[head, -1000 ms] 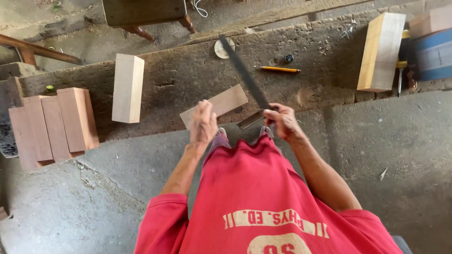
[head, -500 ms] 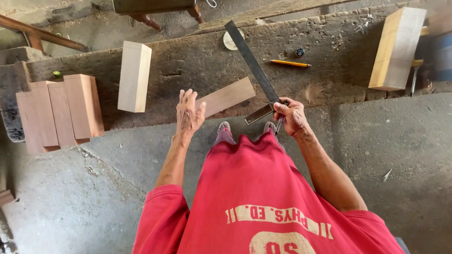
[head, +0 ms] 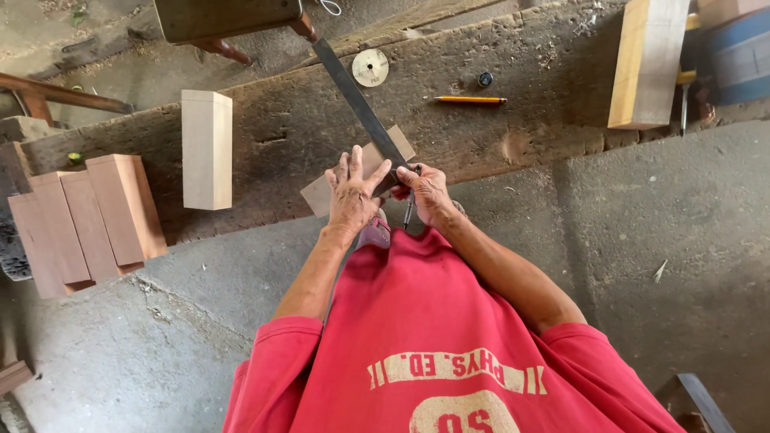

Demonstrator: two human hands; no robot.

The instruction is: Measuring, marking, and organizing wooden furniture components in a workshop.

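Observation:
A small pale wooden block (head: pixel 321 192) lies at the near edge of a rough old beam (head: pixel 521 136). A long dark metal square blade (head: pixel 357 100) lies slantwise across the block, its far end pointing up-left. My left hand (head: pixel 351 194) rests on the block with fingers spread, the thumb against the blade. My right hand (head: pixel 427 192) is beside it at the blade's near end, closed around a thin dark pencil (head: pixel 409 210) that points down. The two hands almost touch. My red shirt fills the lower frame.
On the beam lie a yellow pencil (head: pixel 469 99), a round pale disc (head: pixel 370 67) and a small dark cap (head: pixel 484 78). A pale block (head: pixel 206 148) stands at left, reddish boards (head: pixel 88 216) further left, a tall pale block (head: pixel 648 64) and a blue container (head: pixel 738 48) at right.
My left hand moved from beside the block onto it with fingers spread. The blade now lies across the block, and my right hand has closed in beside the left.

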